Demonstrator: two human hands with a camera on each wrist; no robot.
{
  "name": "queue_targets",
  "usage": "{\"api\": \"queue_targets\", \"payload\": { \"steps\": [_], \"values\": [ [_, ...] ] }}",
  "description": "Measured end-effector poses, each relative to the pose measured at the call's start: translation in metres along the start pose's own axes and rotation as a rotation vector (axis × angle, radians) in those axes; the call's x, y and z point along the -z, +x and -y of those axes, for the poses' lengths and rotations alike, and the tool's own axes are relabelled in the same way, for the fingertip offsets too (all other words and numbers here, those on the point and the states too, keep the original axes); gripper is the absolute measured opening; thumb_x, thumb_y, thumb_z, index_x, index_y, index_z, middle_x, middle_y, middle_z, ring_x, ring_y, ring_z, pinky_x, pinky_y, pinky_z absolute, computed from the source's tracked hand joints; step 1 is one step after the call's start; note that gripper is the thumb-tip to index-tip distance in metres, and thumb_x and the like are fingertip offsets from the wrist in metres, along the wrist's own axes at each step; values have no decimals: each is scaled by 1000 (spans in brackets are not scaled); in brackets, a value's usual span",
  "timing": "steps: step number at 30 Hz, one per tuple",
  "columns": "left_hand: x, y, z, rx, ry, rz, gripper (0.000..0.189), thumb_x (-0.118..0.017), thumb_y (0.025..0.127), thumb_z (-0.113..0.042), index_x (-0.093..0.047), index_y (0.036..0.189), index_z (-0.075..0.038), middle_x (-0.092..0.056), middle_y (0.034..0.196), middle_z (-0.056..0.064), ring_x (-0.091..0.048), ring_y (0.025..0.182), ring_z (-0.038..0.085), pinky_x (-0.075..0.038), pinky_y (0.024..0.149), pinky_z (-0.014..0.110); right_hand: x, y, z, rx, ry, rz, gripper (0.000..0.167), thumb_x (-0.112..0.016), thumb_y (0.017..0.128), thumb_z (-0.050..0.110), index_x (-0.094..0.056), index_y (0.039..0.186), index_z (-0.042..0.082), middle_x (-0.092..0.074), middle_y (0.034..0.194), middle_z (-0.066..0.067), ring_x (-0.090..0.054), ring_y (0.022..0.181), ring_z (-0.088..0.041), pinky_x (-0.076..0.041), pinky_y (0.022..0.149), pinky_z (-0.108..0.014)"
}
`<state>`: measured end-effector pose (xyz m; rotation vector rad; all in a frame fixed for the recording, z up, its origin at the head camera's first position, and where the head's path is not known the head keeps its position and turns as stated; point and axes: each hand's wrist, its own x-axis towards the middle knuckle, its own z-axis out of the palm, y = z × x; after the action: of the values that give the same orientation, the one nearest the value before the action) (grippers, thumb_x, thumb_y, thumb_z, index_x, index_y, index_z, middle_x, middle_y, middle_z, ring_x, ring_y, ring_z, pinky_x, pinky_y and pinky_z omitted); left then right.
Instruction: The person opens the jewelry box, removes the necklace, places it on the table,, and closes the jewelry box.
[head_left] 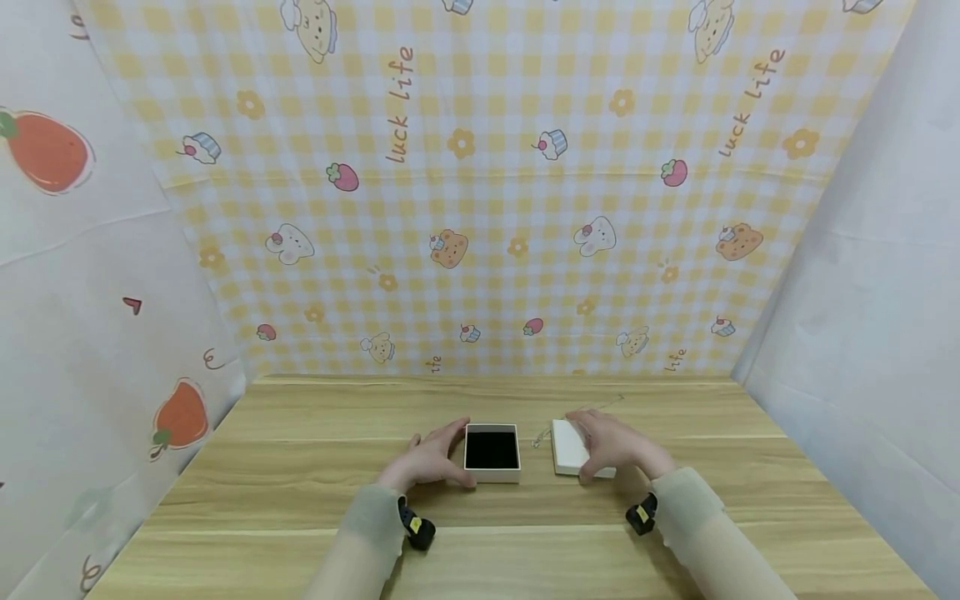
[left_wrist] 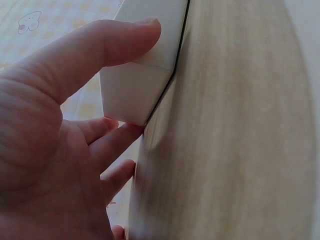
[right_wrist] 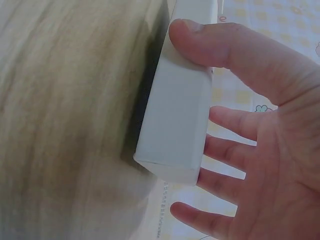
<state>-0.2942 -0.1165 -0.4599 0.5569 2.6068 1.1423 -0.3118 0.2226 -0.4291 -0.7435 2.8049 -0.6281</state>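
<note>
A small white square box (head_left: 492, 476) with a black inside sits on the table, its top uncovered. My left hand (head_left: 429, 461) holds its left side; in the left wrist view the thumb lies on the front wall (left_wrist: 135, 85) and fingertips reach the far corner. To the right, my right hand (head_left: 617, 443) grips a flat white box lid (head_left: 567, 447), thumb along its near side and fingers behind it. The lid appears slightly tilted off the wood in the right wrist view. A thin silver-coloured chain necklace (head_left: 537, 439) lies behind and left of the lid, partly hidden by it.
The wood-grain table (head_left: 480, 558) runs back to a yellow checked cloth (head_left: 487, 200) with cartoon prints. White cloths hang at the left (head_left: 90, 350) and right (head_left: 862, 292). Each wrist carries a small black camera.
</note>
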Motion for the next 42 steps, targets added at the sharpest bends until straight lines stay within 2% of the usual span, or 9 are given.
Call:
{"api": "queue_targets", "payload": {
  "steps": [7,16,23,31,40,42],
  "values": [
    [0,0,0,-6,6,-1,105,-85,68,-31,-28,153,-11,-31,155,13,-23,142,36,3,108,65,4,3,5,-1,-34,-5,99,-90,57,18,-42,141,-2,-54,126,-16,-53,100,-26,-45,88,-51],
    [1,0,-1,-9,1,-3,104,-85,68,-31,-28,153,-10,-32,154,13,-23,142,36,3,108,66,13,7,16,26,3,-17,99,-88,58,14,-40,143,-2,-51,134,-20,-53,109,-33,-43,92,-55],
    [1,-2,-1,-12,1,-3,104,-85,68,-30,-28,152,-9,-31,154,14,-23,141,37,3,108,66,14,10,27,36,-15,-9,96,-87,61,15,-40,143,-1,-51,136,-19,-53,111,-30,-44,94,-52],
    [0,-2,-1,-19,-4,-8,103,-84,68,-30,-28,152,-8,-31,154,16,-23,141,38,3,108,66,14,13,34,40,-35,-12,94,-88,61,16,-42,142,-2,-56,123,-11,-53,96,-21,-47,85,-47],
    [0,-2,-1,-7,-3,-8,103,-86,68,-30,-29,152,-10,-32,154,13,-23,142,37,4,108,65,13,19,44,80,-64,-4,93,-87,62,18,-43,141,-4,-57,110,-5,-51,87,-17,-48,79,-43],
    [0,-3,-1,-6,-6,-9,103,-86,69,-30,-30,152,-10,-32,154,13,-23,142,37,4,108,65,13,20,46,88,-60,-1,93,-87,62,18,-43,141,-4,-57,111,-5,-51,87,-17,-48,79,-43]
  ]
}}
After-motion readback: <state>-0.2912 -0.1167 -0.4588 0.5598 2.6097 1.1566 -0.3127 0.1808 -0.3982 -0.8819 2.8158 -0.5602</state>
